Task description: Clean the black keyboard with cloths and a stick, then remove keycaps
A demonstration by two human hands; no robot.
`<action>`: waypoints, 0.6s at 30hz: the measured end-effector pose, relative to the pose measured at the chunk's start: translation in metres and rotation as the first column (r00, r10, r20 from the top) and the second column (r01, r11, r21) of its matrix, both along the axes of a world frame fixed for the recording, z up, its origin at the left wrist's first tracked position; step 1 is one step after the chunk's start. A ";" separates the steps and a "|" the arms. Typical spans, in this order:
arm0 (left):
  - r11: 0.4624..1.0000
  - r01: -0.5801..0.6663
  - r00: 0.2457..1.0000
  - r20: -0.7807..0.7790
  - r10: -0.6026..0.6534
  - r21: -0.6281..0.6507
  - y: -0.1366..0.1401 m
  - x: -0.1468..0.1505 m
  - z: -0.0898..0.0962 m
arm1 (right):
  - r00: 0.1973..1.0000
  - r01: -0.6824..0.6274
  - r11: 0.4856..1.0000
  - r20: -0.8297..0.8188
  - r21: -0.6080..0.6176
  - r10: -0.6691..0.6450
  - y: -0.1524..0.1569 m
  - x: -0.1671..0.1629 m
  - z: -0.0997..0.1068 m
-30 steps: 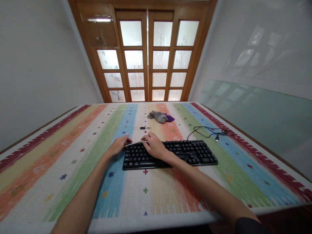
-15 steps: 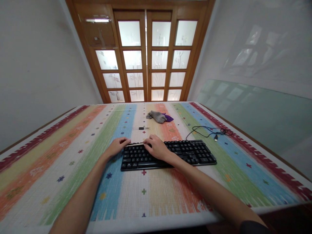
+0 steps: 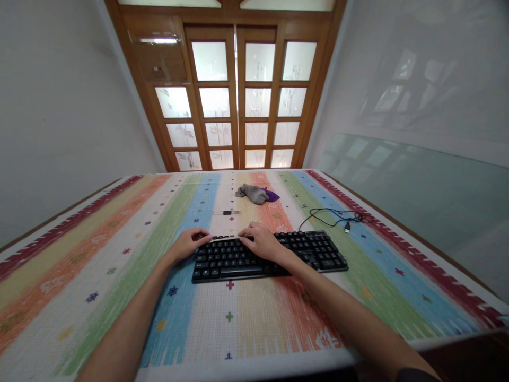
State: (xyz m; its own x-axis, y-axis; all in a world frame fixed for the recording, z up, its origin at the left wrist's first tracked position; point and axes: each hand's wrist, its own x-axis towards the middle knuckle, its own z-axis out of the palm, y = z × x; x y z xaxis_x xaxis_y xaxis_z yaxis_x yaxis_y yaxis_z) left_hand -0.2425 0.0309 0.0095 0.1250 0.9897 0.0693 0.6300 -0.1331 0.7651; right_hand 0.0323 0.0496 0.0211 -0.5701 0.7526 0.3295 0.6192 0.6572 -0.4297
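Observation:
A black keyboard [image 3: 234, 272] lies on the striped tablecloth in front of me. Over its upper left rows, a thin pale strip [image 3: 225, 238] stretches between my two hands. My left hand [image 3: 188, 243] is at the keyboard's top left corner, thumb and finger closed at the strip's left end. Across the middle keys rests my right hand [image 3: 260, 241], its fingertips closed at the other end of the strip and its palm covering several keys. Whether the strip touches the keys, I cannot tell.
Behind the keyboard lies a small black piece with thin wire-like ends [image 3: 226, 213]. Farther back sit a grey cloth [image 3: 252, 193] and a purple cloth [image 3: 272, 196]. The keyboard's coiled cable [image 3: 334, 214] and USB plug [image 3: 347, 227] lie to the right.
Both hands have shifted slightly right along the keyboard's top rows, and my left fingertips sit a little lower. The whole view has tilted up slightly.

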 end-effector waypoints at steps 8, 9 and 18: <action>0.999 -0.025 0.995 -0.097 0.028 0.029 0.002 0.004 0.000 | 1.000 0.020 0.999 -0.022 -0.042 -0.021 0.002 0.006 -0.002; 0.999 -0.030 0.993 -0.110 0.033 0.031 0.002 0.006 0.001 | 0.999 0.033 0.998 -0.022 -0.047 -0.034 0.003 0.007 -0.002; 0.996 -0.089 0.986 -0.141 0.092 0.027 0.000 0.019 0.009 | 0.995 0.041 0.997 -0.088 -0.072 -0.048 0.007 0.016 0.001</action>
State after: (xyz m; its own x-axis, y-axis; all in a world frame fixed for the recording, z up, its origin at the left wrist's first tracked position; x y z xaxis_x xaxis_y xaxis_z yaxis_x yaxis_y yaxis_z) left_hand -0.2235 0.0309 0.0181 0.0453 0.9960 0.0773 0.7422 -0.0853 0.6647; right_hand 0.0484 0.0562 0.0223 -0.5063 0.7996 0.3228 0.6043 0.5961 -0.5287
